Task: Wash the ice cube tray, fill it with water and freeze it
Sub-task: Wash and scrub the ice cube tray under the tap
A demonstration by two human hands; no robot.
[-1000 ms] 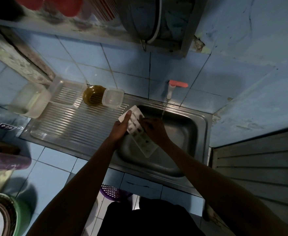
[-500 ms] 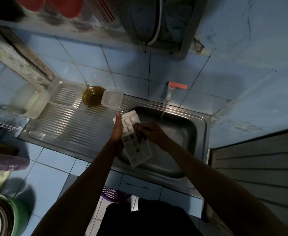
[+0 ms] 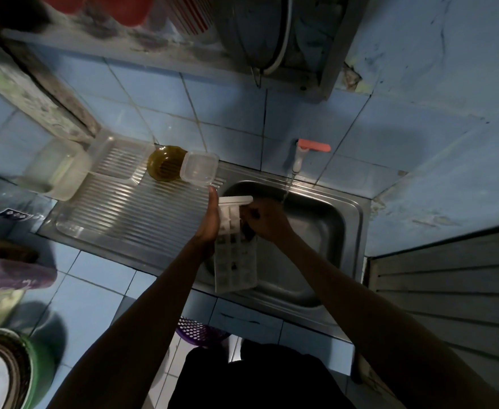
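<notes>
A white ice cube tray [image 3: 235,261] hangs lengthwise over the left part of the steel sink [image 3: 325,231], its compartments facing me. My left hand [image 3: 210,219] grips its upper left edge, thumb pointing up. My right hand [image 3: 267,221] presses on the upper compartments, fingers curled around something small and dark that I cannot make out. A thin stream of water falls from the white tap with the pink handle [image 3: 301,154] into the sink, just right of my right hand.
On the ribbed drainboard [image 3: 130,214] stand clear plastic containers [image 3: 198,171], an amber bowl [image 3: 164,163] and a clear tray [image 3: 121,157]. A shelf with pots hangs overhead. A purple basket [image 3: 196,330] sits below the counter, a green-rimmed bowl [image 3: 12,370] at left.
The tray has swung from slanted to nearly straight and shifted left and towards me. My left thumb now points up along its edge. My right hand stays on the upper compartments.
</notes>
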